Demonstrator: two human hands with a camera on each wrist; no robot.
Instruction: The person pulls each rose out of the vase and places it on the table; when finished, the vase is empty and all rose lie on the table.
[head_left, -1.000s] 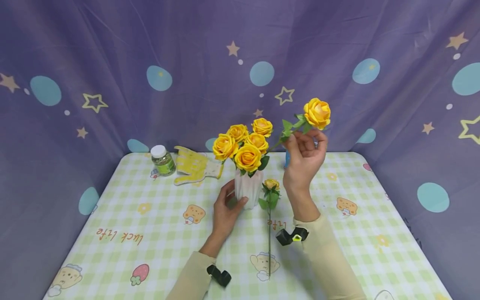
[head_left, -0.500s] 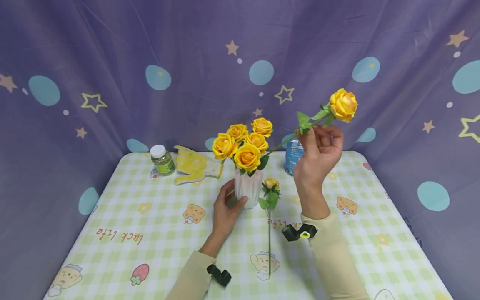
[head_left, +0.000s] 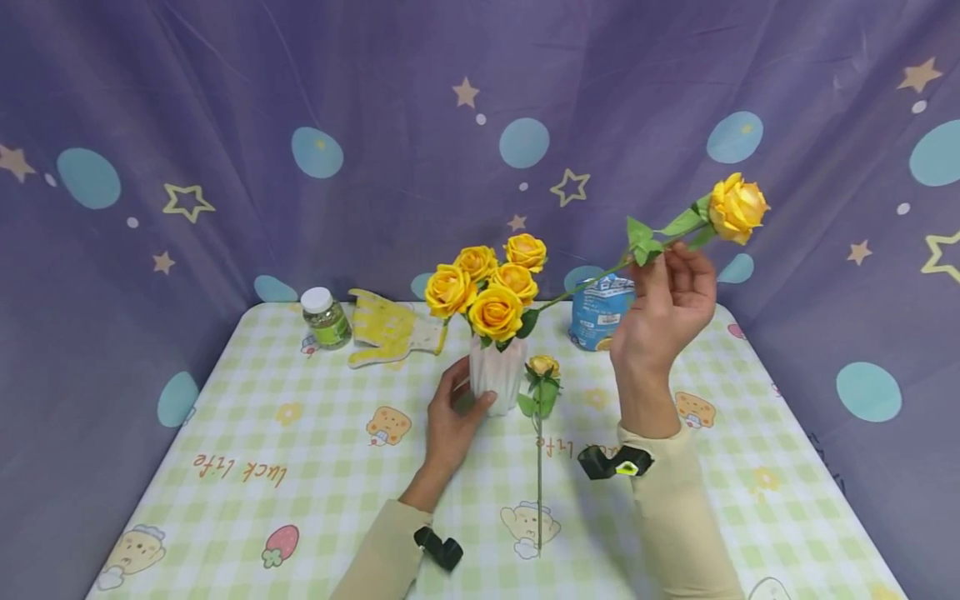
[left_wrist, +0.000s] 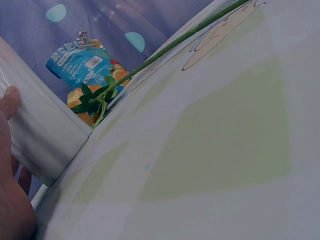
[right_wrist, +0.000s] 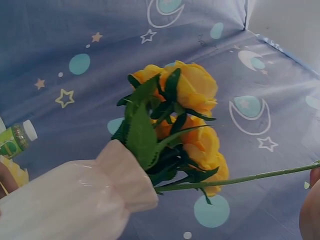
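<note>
A white ribbed vase [head_left: 498, 379] stands upright mid-table with several yellow roses [head_left: 497, 314] in it. My left hand [head_left: 452, 427] holds the vase low on its left side, thumb across the front. To the right and above, my right hand [head_left: 662, 321] pinches the leafy stem of another yellow rose [head_left: 738, 208] below its bloom. That stem slants down to the vase; in the right wrist view, the stem [right_wrist: 250, 178] runs into the vase mouth [right_wrist: 142, 185]. Right of the vase, a single rose [head_left: 543, 368] lies on the table, its stem pointing toward me.
At the back left, a white-lidded jar [head_left: 327, 322] stands beside a yellow and white glove [head_left: 386, 330]. A blue bag [head_left: 595, 318], clipped at its top in the left wrist view, stands at the back right, partly behind my right hand. A checked cloth [head_left: 337, 517] covers the table.
My right hand has moved right with the pinched rose, and the stem leans more to the right. The blue bag has come into view behind it. The left hand and vase stay still.
</note>
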